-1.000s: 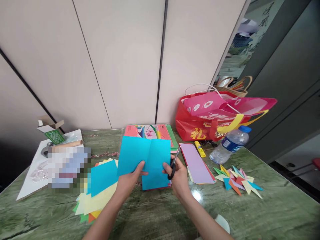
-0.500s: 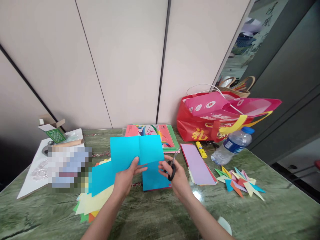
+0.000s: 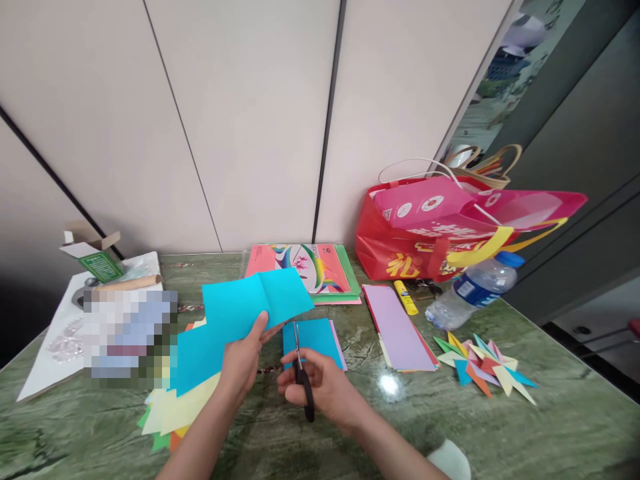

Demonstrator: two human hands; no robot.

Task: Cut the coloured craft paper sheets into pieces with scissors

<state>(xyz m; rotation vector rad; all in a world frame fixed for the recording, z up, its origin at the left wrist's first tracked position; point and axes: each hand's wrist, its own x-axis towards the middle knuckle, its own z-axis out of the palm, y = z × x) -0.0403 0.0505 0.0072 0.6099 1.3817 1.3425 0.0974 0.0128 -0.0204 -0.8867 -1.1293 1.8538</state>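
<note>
A creased blue sheet (image 3: 240, 300) is pinched along its lower edge in my left hand (image 3: 245, 357), raised above the table. My right hand (image 3: 315, 383) is closed around black-handled scissors (image 3: 304, 383), whose blades point away from me over a small blue paper stack (image 3: 320, 337). Beneath and left of the raised sheet, another blue sheet (image 3: 193, 363) lies on fanned yellow, green and orange papers (image 3: 173, 407). The creased sheet partly covers a pad of coloured paper (image 3: 320, 267) near the wall.
To the right lie lilac paper strips (image 3: 397, 330), a yellow glue stick (image 3: 406, 298), folded paper stars (image 3: 485, 367) and a water bottle (image 3: 475, 290). A red bag (image 3: 395, 233) stands behind. At left are a white board (image 3: 47, 353) and a green box (image 3: 100, 263).
My right hand has moved left and nearer to me with the scissors, away from the raised sheet's right side. The raised sheet has shifted left and tilted.
</note>
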